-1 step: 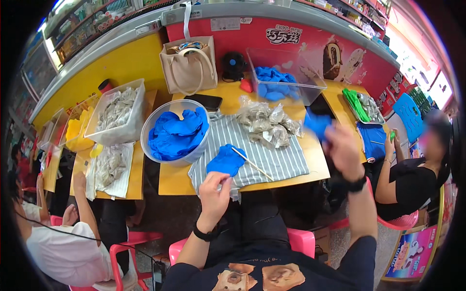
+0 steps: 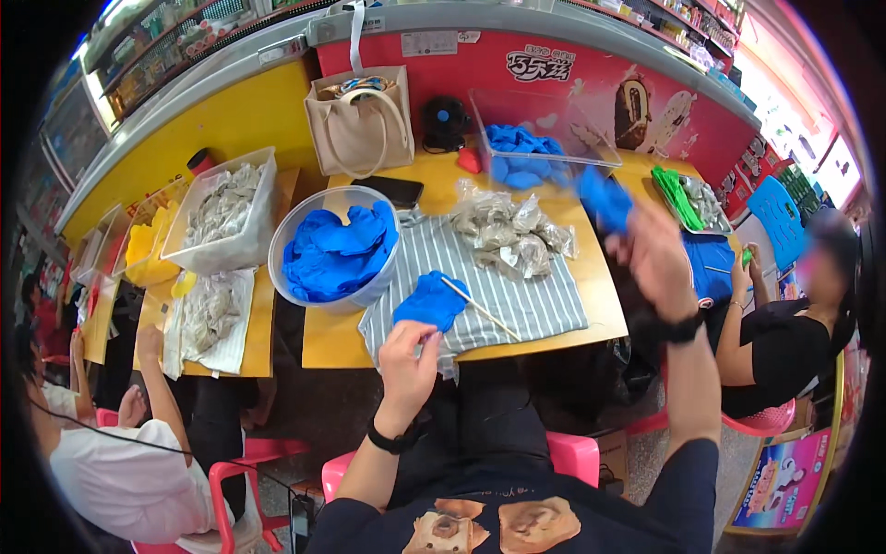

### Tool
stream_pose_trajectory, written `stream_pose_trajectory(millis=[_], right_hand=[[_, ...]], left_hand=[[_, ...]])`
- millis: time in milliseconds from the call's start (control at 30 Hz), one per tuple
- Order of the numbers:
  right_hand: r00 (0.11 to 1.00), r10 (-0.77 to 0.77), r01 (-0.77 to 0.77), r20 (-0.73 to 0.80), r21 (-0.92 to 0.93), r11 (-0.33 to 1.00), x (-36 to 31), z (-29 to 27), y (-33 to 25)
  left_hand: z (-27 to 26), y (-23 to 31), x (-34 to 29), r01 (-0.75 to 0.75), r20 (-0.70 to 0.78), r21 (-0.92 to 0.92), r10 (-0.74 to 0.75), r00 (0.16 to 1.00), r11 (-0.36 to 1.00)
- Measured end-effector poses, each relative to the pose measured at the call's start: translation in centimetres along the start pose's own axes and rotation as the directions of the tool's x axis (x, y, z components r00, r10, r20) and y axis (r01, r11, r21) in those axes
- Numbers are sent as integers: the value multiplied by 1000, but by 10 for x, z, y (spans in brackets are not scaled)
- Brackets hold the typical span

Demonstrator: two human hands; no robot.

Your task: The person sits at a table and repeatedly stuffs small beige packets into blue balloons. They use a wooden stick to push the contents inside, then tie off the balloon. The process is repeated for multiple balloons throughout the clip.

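Note:
My right hand (image 2: 653, 261) is raised past the table's right edge, its fingers closed on a limp blue piece (image 2: 604, 198) that is blurred by motion. My left hand (image 2: 409, 365) is at the front edge of the table, fingers pinched together; what they hold, if anything, I cannot make out. Just beyond its fingertips lies another flat blue piece (image 2: 430, 303) on a grey striped cloth (image 2: 544, 309). A thin pale stick (image 2: 482, 308) rests with one end over that piece. Several clear bags with greyish contents (image 2: 508, 231) are heaped on the cloth's far side.
A round clear tub (image 2: 374, 294) of blue pieces stands on the left; a clear bin (image 2: 591, 164) with more is at the back. Behind are a phone (image 2: 392, 190) and a beige bag (image 2: 355, 129). Co-workers sit on both sides, one in black (image 2: 771, 346) at right.
My right hand has risen slightly, and the blue piece in it has swung upward. My left hand has barely moved.

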State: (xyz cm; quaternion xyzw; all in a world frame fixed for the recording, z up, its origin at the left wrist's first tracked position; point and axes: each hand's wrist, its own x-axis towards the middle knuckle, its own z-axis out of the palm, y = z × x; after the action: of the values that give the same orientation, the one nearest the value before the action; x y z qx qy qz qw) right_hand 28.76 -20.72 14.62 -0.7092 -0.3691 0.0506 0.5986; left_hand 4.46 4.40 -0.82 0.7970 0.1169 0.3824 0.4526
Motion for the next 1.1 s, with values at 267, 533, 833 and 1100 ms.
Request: stream_pose_trajectory(millis=[267, 533, 833, 1100], right_hand=[[916, 292, -350, 275, 189, 918, -24, 71, 5], [707, 530, -625, 468, 63, 778, -134, 127, 35], [953, 264, -304, 152, 458, 835, -126, 157, 22], [958, 243, -275, 150, 252, 928, -127, 148, 25]], left_hand=[[0, -6, 14, -48, 73, 626, 3, 997, 778], [-7, -25, 15, 27, 14, 655, -48, 999, 755], [-14, 29, 3, -71, 66, 87, 65, 996, 994], [-15, 41, -19, 611, 526, -604, -321, 788, 511]])
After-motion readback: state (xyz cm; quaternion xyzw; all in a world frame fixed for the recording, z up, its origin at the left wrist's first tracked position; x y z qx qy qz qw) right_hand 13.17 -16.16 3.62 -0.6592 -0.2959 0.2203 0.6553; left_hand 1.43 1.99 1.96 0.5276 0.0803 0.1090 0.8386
